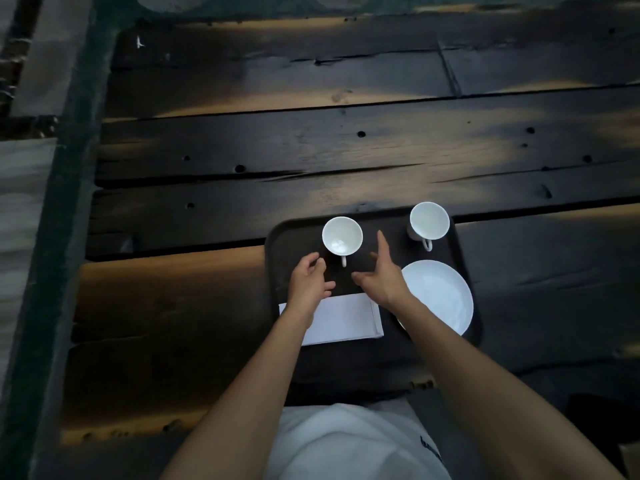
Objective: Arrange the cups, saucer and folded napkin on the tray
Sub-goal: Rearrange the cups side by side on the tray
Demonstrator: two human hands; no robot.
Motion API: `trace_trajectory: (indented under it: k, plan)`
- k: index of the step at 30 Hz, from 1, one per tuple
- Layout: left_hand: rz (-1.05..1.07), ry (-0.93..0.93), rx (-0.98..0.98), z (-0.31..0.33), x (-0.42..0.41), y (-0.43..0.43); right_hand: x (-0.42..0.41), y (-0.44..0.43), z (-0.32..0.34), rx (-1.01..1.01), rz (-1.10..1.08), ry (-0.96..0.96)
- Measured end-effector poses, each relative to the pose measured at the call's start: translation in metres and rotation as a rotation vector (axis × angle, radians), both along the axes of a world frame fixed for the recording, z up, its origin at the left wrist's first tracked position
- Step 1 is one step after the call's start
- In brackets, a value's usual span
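Note:
A dark rectangular tray lies on the wooden table. On it stand two white cups, one at the far left and one at the far right, both with handles pointing toward me. A white saucer sits at the near right of the tray. A folded white napkin lies at the near left. My left hand hovers just near the left cup with fingers loosely curled, holding nothing. My right hand is spread beside that cup's handle, fingers straight, touching nothing that I can see.
The table is made of dark, rough wooden planks with knots and gaps. Its left edge runs along a dark green frame. My white shirt shows at the near edge.

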State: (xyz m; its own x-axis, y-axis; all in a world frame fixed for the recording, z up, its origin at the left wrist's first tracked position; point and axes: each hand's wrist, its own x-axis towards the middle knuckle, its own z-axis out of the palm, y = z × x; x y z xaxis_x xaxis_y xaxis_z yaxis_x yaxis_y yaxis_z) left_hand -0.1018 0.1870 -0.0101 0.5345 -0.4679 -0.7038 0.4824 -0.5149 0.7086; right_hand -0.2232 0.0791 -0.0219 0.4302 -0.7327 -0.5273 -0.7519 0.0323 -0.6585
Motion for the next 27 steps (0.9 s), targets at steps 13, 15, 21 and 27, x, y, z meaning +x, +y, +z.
trace_trajectory:
  k: [13,15,21,27]
  plan:
    - [-0.024,-0.070,0.073,-0.016,-0.045,-0.011,-0.062,-0.027,0.023,-0.200,-0.123,-0.140]
    - [-0.017,-0.161,0.130,-0.020,-0.052,-0.019,-0.079,-0.046,0.028,-0.326,-0.171,-0.178]
    - [0.083,-0.271,0.307,-0.021,-0.066,-0.042,-0.119,-0.118,0.024,-0.333,-0.068,-0.060]
    - [0.267,-0.125,0.274,-0.018,-0.112,-0.074,-0.114,-0.153,0.006,-0.187,0.054,-0.038]
